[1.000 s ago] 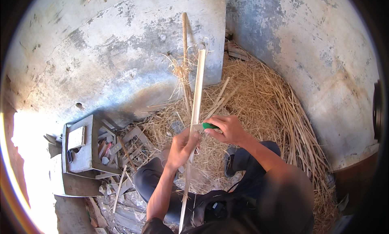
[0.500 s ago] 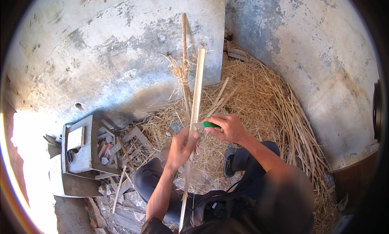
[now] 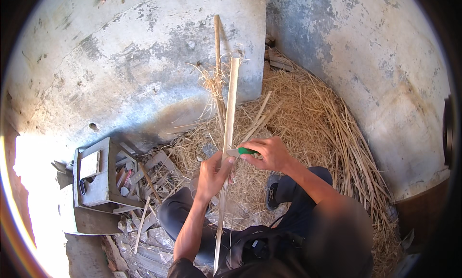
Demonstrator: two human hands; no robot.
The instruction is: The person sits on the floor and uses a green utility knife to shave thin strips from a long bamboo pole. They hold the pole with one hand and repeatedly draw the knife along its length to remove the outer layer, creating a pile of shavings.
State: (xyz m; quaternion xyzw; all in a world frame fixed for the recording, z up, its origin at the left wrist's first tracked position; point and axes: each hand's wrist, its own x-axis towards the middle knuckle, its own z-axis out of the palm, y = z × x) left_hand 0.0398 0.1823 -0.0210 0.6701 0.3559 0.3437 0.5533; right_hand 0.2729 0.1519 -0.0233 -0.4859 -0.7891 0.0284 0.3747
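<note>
A long pale split strip, bamboo by its look, runs from between my legs up and away toward the wall. My left hand is closed around it near its middle, thumb on top. In my right hand is a knife with a green handle, gripped from the right. Its short, wide blade lies against the strip just beyond my left thumb. Thin shavings curl at the strip's far end. Behind it a wooden stick leans on the wall, with a tangle of shavings caught on it.
Shavings cover the floor ahead and right, with long thin strips along the right wall. At left stands a small wooden stool-like box beside wood scraps and rubble. Peeling walls enclose the corner.
My right hand and the knife have shifted slightly left, with the blade now across the strip. The strip's far end has tipped a little left. My left hand keeps its grip.
</note>
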